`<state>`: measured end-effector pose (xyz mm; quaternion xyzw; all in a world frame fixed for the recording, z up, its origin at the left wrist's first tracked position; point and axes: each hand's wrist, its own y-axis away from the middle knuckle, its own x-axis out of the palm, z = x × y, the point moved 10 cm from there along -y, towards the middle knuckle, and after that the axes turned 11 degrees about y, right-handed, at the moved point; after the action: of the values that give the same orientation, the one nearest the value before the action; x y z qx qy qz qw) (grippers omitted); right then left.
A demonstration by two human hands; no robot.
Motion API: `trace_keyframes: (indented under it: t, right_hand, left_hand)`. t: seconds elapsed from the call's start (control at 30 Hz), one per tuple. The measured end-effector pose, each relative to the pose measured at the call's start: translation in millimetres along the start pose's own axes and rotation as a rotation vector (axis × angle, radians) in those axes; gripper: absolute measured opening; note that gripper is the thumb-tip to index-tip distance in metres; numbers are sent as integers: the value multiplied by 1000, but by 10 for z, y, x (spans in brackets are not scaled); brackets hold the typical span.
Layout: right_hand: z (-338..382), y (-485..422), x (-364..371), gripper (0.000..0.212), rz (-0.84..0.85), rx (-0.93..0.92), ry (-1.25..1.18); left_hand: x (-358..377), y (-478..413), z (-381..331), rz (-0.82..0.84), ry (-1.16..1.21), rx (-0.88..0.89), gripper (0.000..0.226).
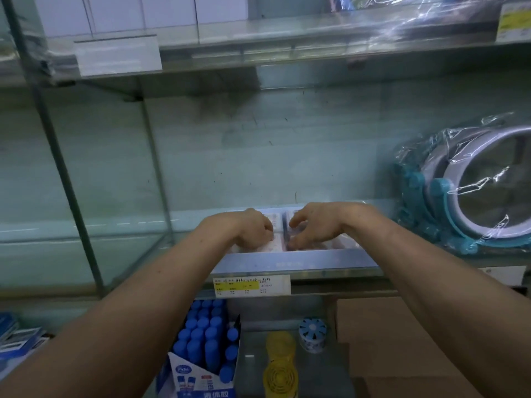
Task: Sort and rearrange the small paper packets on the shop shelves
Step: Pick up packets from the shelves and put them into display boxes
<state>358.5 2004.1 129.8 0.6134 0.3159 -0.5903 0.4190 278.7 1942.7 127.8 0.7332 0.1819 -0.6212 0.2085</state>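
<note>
Both hands dip into the box [287, 261] at the shelf's [339, 278] front edge. Left hand [253, 229] and right hand [313, 228] curl their fingers onto the packets [277, 243]; whether either pinches one, I cannot tell.

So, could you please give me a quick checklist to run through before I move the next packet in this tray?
1. Both hands at the tray: ok; left hand and right hand are over the packets.
2. Grip on a packet: cannot tell; the curled fingers hide it.
3. Packets inside the tray: ok; none show over its front wall.
4. Right arm apart from the plastic-wrapped round goods: ok.
5. Packet print, for sorting: cannot tell; blurred.
</note>
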Motion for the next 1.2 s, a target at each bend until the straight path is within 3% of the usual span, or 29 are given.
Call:
trace_keyframes:
  t: [0.13,0.23,0.43,0.5,0.6,0.7,0.87,1.2]
  right_hand:
    - [8,37,3,59,-12,1,3]
    - [39,106,-189,57,-171,-21,-67]
    - [206,564,-658,29,-695,-123,-719]
    - [365,680,-575,28,-757,-157,-869]
    - [719,779,-316,15,-720,-225,-991]
    - [1064,841,-5,16,-637,-289,-1049]
    - [1606,846,706,22,-470,-318,-1063]
    - [2889,736,1652,23,-273,-400,-874]
  left_hand:
    - [-3,-48,25,-94,-34,-51,37]
    - [-194,12,94,-236,122,-69,40]
    - [-712,760,479,-955,665,-138,38]
    - [-640,1162,601,-1157,761,-198,34]
    - [-367,1656,794,-1311,862,-265,34]
    - [20,2028,1069,-1331,938,-390,35]
    - [803,2484,1546,-1222,1007,-626,49]
    - [1590,3465,2355,-1072,908,-1006,70]
